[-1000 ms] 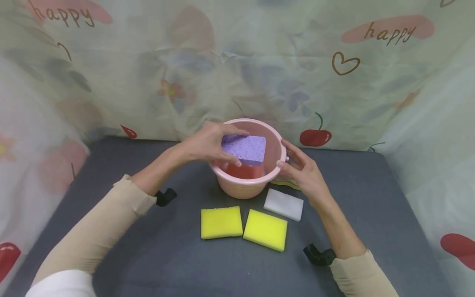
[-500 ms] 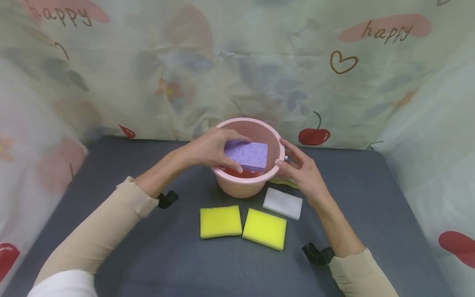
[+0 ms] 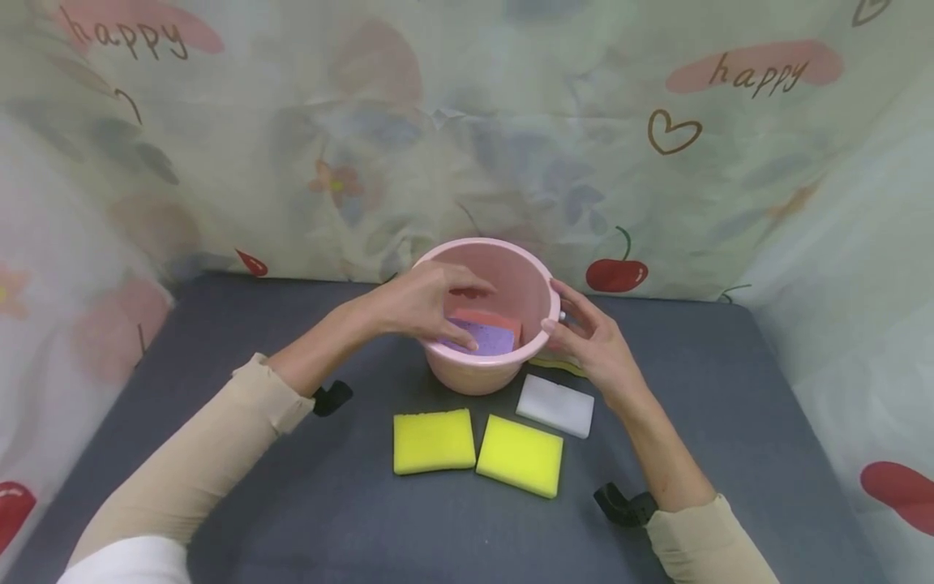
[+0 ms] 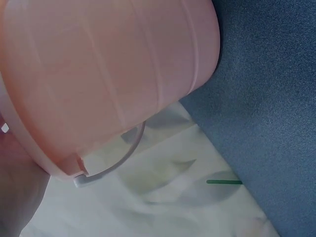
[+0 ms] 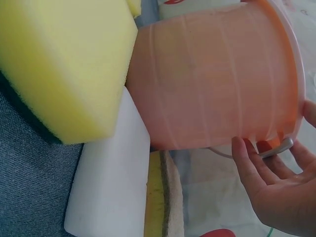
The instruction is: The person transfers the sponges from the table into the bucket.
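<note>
Pink bucket (image 3: 470, 379) containing purple sponge (image 3: 498, 339) and red block (image 3: 505, 319), left hand (image 3: 423, 298) partly inside, fingers and thumb spread, right hand (image 3: 600, 339) gripping bucket rim, fingers slightly parted.

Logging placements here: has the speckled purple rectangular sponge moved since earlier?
Yes: the purple sponge sits deeper inside the round pink plastic bucket, judged against its rim.

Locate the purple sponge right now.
In the head view, the purple sponge is near the middle, inside the pink bucket, with the left hand partly covering its left end.
</note>
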Demonstrator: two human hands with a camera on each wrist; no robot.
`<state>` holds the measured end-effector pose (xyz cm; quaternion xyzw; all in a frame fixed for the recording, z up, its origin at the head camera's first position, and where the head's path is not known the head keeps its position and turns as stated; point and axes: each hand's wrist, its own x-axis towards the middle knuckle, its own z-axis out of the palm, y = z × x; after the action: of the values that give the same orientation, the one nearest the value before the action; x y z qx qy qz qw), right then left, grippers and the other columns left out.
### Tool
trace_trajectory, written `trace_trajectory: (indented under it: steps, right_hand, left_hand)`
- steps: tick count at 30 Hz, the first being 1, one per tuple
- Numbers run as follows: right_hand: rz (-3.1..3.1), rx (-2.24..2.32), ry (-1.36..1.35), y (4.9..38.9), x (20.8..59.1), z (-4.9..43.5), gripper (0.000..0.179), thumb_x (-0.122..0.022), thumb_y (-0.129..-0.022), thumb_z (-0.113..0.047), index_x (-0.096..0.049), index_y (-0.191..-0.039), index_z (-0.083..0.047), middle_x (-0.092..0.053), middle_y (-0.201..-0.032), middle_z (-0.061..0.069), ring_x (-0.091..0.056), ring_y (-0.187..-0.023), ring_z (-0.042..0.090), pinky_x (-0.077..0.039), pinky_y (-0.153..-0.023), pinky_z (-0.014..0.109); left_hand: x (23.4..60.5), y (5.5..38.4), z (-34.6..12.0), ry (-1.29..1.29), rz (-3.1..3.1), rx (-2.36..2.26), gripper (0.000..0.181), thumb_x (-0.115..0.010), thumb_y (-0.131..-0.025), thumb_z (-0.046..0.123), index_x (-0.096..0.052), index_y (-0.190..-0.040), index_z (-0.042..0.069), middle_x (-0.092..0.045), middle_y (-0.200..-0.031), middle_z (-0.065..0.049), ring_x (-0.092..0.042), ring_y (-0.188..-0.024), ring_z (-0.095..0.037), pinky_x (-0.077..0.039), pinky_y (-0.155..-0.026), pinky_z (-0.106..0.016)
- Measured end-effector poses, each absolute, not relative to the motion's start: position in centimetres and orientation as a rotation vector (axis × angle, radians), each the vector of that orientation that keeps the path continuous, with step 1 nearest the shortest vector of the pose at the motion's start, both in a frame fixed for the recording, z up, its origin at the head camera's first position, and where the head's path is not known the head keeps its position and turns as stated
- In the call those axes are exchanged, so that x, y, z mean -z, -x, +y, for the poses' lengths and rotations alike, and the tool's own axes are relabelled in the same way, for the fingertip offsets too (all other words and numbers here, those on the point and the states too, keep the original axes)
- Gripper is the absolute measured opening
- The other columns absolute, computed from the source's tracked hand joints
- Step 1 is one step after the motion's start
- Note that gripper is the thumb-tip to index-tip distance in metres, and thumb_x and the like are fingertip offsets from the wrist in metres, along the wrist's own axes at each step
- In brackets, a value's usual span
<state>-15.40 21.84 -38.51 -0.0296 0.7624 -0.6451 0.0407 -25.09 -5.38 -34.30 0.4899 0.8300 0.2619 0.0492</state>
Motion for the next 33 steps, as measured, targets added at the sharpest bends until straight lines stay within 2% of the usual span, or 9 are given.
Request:
trace_trajectory:
  steps: [10, 16, 27, 33]
  right_hand:
    - [2.349, 1.946, 0.092, 15.3, 38.7, 21.9, 0.066, -0.070, -0.094, -0.033, -0.039, -0.152, -0.035, -0.044, -0.151, 0.004, -0.055, -0.128, 0.025, -0.050, -0.095, 0.047]
    - [2.341, 1.959, 0.090, 15.3, 38.5, 21.9, 0.066, -0.071, -0.094, -0.031, -0.040, -0.152, -0.035, -0.045, -0.150, 0.003, -0.056, -0.127, 0.025, -0.048, -0.095, 0.050]
    - [2.328, 1.970, 0.091, 15.2, 38.6, 22.1, 0.066, -0.068, -0.095, -0.030, -0.038, -0.154, -0.034, -0.041, -0.154, 0.004, -0.054, -0.129, 0.029, -0.049, -0.095, 0.048]
    - [2.309, 1.987, 0.110, 15.2, 38.6, 21.9, 0.066, -0.069, -0.095, -0.030, -0.038, -0.153, -0.034, -0.041, -0.154, 0.005, -0.054, -0.128, 0.032, -0.048, -0.096, 0.050]
  left_hand:
    - [34.2, 24.9, -5.9, -1.465, 2.571, -0.891, 0.066, -0.088, -0.072, 0.044, -0.068, -0.127, 0.014, -0.068, -0.122, -0.001, -0.060, -0.116, -0.015, -0.044, -0.101, -0.037]
    - [33.5, 24.4, -6.9, -1.430, 2.573, -0.960, 0.064, -0.087, -0.074, 0.042, -0.067, -0.130, 0.016, -0.067, -0.125, 0.000, -0.061, -0.114, -0.015, -0.049, -0.093, -0.038]
    - [32.9, 22.3, -9.6, -1.430, 2.571, -1.119, 0.061, -0.088, -0.075, 0.035, -0.067, -0.130, 0.020, -0.065, -0.128, 0.006, -0.059, -0.117, -0.011, -0.048, -0.096, -0.038]
    - [33.4, 21.1, -11.0, -1.475, 2.604, -1.187, 0.058, -0.089, -0.075, 0.031, -0.068, -0.128, 0.018, -0.066, -0.125, 0.005, -0.062, -0.107, -0.018, -0.050, -0.090, -0.038]
